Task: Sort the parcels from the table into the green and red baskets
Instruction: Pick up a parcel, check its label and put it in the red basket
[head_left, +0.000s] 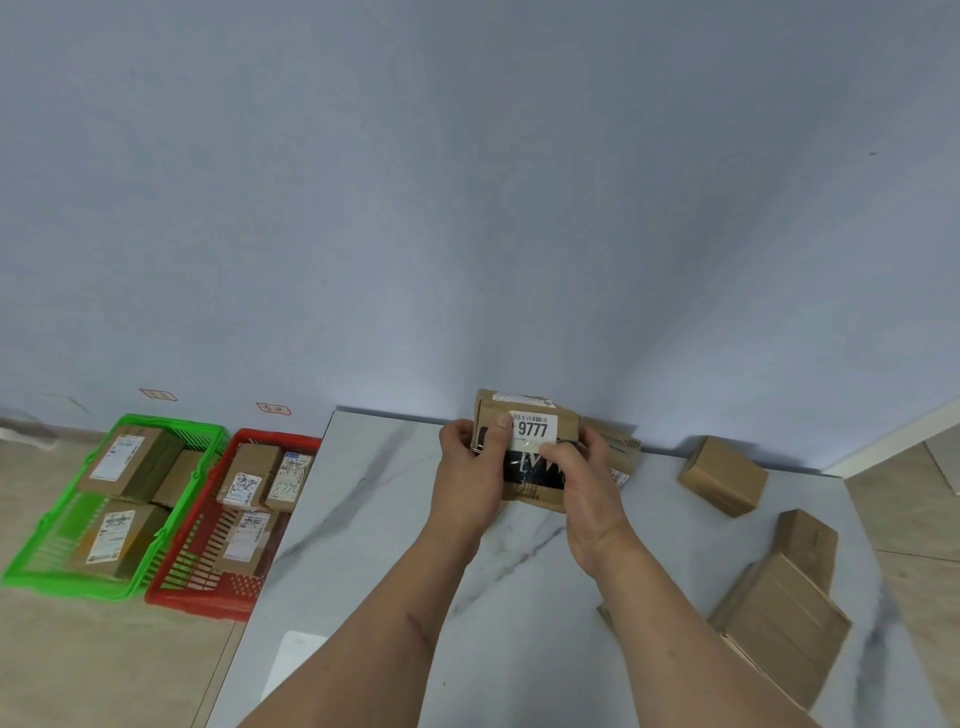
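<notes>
Both my hands hold a brown cardboard parcel (535, 415) with a white label reading 9777, raised above the back of the marble table (374, 519). My left hand (467, 467) grips its left side, thumb on the label. My right hand (582, 478) grips its right side and front. On the floor to the left stand a green basket (31, 564) and a red basket (171, 587), each with several labelled parcels inside. More brown parcels lie on the table: one at the back right (722, 475), a flat one (779, 623) with another (808, 540) at the right edge.
Another parcel (621, 447) lies partly hidden behind my right hand by the wall. A white sheet (291, 660) lies on the table's front left. The blue-grey wall runs right behind the table. Tiled floor lies left of the table and around the baskets.
</notes>
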